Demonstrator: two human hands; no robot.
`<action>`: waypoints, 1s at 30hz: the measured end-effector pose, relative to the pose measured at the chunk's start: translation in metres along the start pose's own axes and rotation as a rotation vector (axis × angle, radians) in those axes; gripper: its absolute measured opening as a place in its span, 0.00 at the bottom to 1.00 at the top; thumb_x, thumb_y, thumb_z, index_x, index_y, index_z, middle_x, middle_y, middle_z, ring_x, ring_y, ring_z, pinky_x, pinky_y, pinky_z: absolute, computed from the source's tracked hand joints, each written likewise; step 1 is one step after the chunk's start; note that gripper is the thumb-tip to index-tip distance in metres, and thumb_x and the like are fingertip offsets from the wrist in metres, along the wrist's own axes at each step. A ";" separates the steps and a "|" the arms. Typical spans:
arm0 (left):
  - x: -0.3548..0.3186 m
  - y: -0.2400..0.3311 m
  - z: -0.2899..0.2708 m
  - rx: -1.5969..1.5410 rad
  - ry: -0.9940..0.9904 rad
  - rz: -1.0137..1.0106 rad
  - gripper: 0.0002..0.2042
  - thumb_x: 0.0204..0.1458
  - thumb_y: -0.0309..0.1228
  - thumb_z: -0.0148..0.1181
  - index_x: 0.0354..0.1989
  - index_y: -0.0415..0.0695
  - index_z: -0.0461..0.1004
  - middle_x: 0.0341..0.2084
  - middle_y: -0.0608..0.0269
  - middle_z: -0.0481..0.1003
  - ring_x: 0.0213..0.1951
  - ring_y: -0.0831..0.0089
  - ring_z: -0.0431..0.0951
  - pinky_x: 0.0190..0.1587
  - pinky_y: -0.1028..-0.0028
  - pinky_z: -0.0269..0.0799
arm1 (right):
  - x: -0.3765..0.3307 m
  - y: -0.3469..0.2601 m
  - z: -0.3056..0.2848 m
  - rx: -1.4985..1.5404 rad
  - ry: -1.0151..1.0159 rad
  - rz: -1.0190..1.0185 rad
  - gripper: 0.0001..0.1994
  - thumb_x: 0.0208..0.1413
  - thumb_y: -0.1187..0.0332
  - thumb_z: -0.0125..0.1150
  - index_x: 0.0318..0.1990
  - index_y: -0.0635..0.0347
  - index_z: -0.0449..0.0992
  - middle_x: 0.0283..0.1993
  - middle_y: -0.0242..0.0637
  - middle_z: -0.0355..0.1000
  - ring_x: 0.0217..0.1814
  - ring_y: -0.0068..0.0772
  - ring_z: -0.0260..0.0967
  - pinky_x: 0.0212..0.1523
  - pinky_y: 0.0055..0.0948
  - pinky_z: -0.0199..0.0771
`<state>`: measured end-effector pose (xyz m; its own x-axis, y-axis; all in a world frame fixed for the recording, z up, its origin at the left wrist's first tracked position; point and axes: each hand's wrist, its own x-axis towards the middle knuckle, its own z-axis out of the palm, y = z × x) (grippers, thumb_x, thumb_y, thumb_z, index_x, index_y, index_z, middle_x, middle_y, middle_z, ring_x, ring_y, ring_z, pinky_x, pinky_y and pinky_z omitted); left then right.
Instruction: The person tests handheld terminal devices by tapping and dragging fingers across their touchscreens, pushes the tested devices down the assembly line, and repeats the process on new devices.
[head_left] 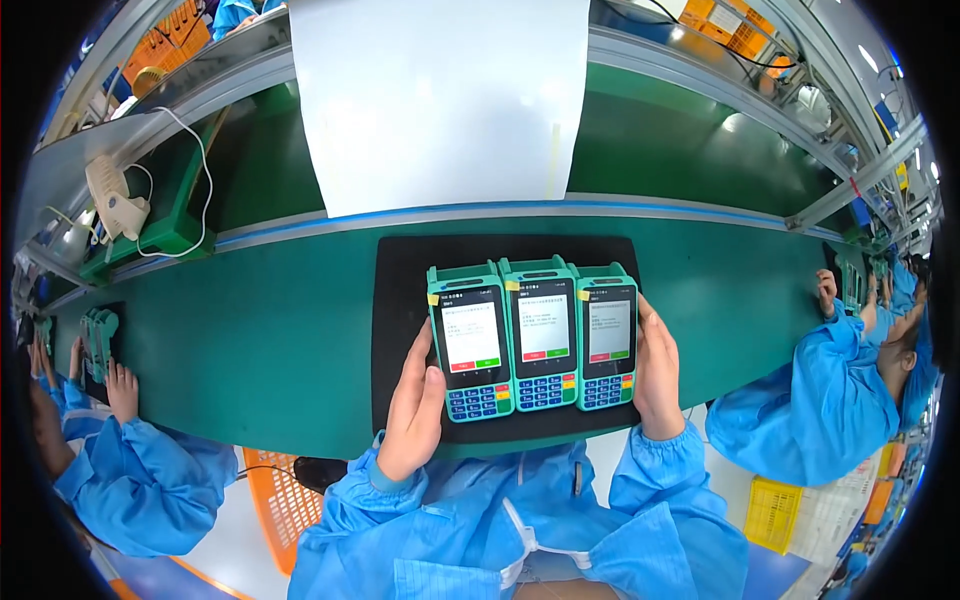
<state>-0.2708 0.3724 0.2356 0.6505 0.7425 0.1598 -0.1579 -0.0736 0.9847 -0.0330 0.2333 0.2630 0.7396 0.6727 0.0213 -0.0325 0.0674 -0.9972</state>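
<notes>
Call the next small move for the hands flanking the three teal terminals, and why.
Probably a tap on a screen button. The left hand and right hand press the outer sides of the three terminals, which sit side by side on the black mat. All three screens are lit, each showing a red and a green button, and no finger is on one yet.

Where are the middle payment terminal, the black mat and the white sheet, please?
middle payment terminal (543,330), head view, on its screen.
black mat (400,300), head view, on its bare left part.
white sheet (440,100), head view, on its middle.
</notes>
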 end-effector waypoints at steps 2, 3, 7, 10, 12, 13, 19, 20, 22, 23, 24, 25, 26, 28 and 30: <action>-0.001 0.005 0.010 -0.028 0.050 -0.055 0.26 0.66 0.34 0.40 0.68 0.31 0.46 0.62 0.48 0.59 0.62 0.66 0.61 0.63 0.71 0.54 | -0.002 0.000 0.000 0.057 0.014 0.027 0.24 0.69 0.62 0.36 0.64 0.72 0.57 0.60 0.46 0.66 0.61 0.32 0.64 0.61 0.28 0.63; -0.002 0.007 0.013 -0.023 0.055 -0.060 0.26 0.66 0.34 0.40 0.68 0.31 0.46 0.62 0.48 0.59 0.62 0.66 0.61 0.63 0.71 0.54 | -0.004 0.000 0.001 0.060 0.010 0.032 0.24 0.69 0.62 0.36 0.64 0.72 0.57 0.60 0.46 0.66 0.61 0.32 0.64 0.61 0.28 0.63; 0.008 0.009 0.022 -0.035 0.153 -0.015 0.26 0.65 0.32 0.40 0.67 0.31 0.47 0.60 0.50 0.62 0.59 0.69 0.63 0.61 0.74 0.57 | -0.005 0.000 0.005 0.155 -0.023 -0.004 0.22 0.68 0.68 0.39 0.65 0.69 0.57 0.62 0.44 0.64 0.63 0.34 0.63 0.63 0.30 0.62; 0.016 -0.002 0.023 -0.060 0.185 0.016 0.25 0.66 0.32 0.41 0.67 0.32 0.48 0.60 0.51 0.62 0.60 0.70 0.64 0.62 0.73 0.57 | 0.006 0.015 0.002 0.188 -0.068 -0.068 0.22 0.65 0.74 0.40 0.66 0.68 0.56 0.65 0.44 0.61 0.65 0.34 0.61 0.64 0.29 0.61; 0.015 -0.008 0.030 -0.063 0.169 0.045 0.25 0.66 0.32 0.40 0.67 0.32 0.47 0.61 0.51 0.61 0.59 0.69 0.64 0.62 0.72 0.57 | 0.012 0.012 0.002 0.301 -0.076 -0.027 0.23 0.64 0.74 0.38 0.66 0.71 0.55 0.64 0.48 0.61 0.64 0.36 0.62 0.63 0.32 0.63; 0.014 -0.012 0.032 0.062 0.240 0.090 0.26 0.64 0.32 0.43 0.67 0.32 0.48 0.63 0.47 0.58 0.62 0.64 0.60 0.63 0.68 0.54 | 0.014 0.009 0.003 0.386 -0.081 0.013 0.24 0.64 0.73 0.36 0.66 0.73 0.53 0.62 0.50 0.63 0.63 0.37 0.64 0.62 0.33 0.65; 0.000 0.010 0.067 1.070 0.312 0.390 0.21 0.50 0.29 0.58 0.54 0.42 0.70 0.65 0.40 0.53 0.64 0.40 0.48 0.64 0.51 0.44 | 0.010 0.010 -0.002 0.391 -0.082 -0.004 0.25 0.61 0.74 0.39 0.66 0.72 0.53 0.62 0.51 0.64 0.63 0.40 0.64 0.61 0.35 0.67; -0.002 0.012 0.072 1.058 0.269 0.376 0.12 0.47 0.31 0.63 0.42 0.48 0.81 0.64 0.39 0.54 0.64 0.40 0.46 0.65 0.53 0.43 | 0.007 0.011 -0.002 0.353 -0.090 -0.014 0.26 0.60 0.75 0.42 0.66 0.71 0.53 0.63 0.52 0.63 0.64 0.40 0.63 0.62 0.35 0.66; -0.004 0.008 0.080 1.024 0.220 0.393 0.10 0.46 0.29 0.64 0.38 0.50 0.83 0.64 0.41 0.55 0.64 0.41 0.45 0.64 0.53 0.45 | 0.001 0.020 -0.009 0.316 -0.122 -0.041 0.28 0.56 0.80 0.44 0.66 0.71 0.54 0.66 0.50 0.57 0.68 0.41 0.58 0.65 0.36 0.61; -0.004 0.007 0.083 1.022 0.211 0.394 0.09 0.46 0.28 0.64 0.37 0.50 0.83 0.64 0.42 0.56 0.64 0.41 0.44 0.64 0.54 0.47 | -0.001 0.023 -0.012 0.283 -0.151 -0.077 0.29 0.53 0.84 0.46 0.66 0.71 0.55 0.70 0.49 0.52 0.71 0.42 0.52 0.68 0.37 0.55; -0.005 0.006 0.086 1.022 0.210 0.385 0.09 0.46 0.28 0.64 0.37 0.50 0.83 0.64 0.42 0.56 0.64 0.41 0.44 0.64 0.54 0.47 | -0.001 0.024 -0.013 0.281 -0.152 -0.069 0.29 0.53 0.84 0.46 0.66 0.71 0.55 0.70 0.49 0.52 0.71 0.42 0.52 0.68 0.37 0.55; -0.005 0.004 0.088 1.027 0.217 0.387 0.09 0.46 0.28 0.63 0.37 0.51 0.83 0.64 0.43 0.56 0.65 0.42 0.44 0.64 0.53 0.45 | -0.001 0.024 -0.013 0.277 -0.150 -0.067 0.31 0.51 0.85 0.48 0.66 0.71 0.55 0.70 0.49 0.50 0.72 0.42 0.51 0.69 0.38 0.54; -0.006 0.004 0.090 1.032 0.224 0.389 0.09 0.47 0.28 0.62 0.37 0.52 0.83 0.64 0.44 0.56 0.65 0.42 0.45 0.65 0.53 0.42 | -0.002 0.023 -0.012 0.274 -0.149 -0.066 0.32 0.50 0.86 0.49 0.66 0.71 0.55 0.71 0.49 0.49 0.73 0.43 0.49 0.69 0.38 0.52; -0.007 0.005 0.092 1.036 0.218 0.379 0.09 0.47 0.28 0.63 0.37 0.51 0.83 0.64 0.44 0.56 0.65 0.42 0.45 0.65 0.53 0.42 | -0.004 0.023 -0.012 0.239 -0.137 -0.064 0.32 0.49 0.87 0.49 0.65 0.71 0.56 0.71 0.50 0.50 0.72 0.43 0.50 0.70 0.38 0.52; -0.008 0.006 0.095 1.043 0.218 0.367 0.09 0.47 0.28 0.63 0.37 0.51 0.83 0.65 0.44 0.56 0.65 0.42 0.44 0.65 0.53 0.42 | -0.005 0.024 -0.013 0.202 -0.125 -0.083 0.32 0.49 0.87 0.49 0.65 0.72 0.56 0.70 0.50 0.50 0.72 0.43 0.50 0.70 0.38 0.52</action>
<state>-0.2065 0.3033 0.2469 0.5322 0.6544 0.5372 0.4513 -0.7561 0.4740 -0.0283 0.2223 0.2382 0.6573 0.7434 0.1239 -0.1177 0.2636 -0.9574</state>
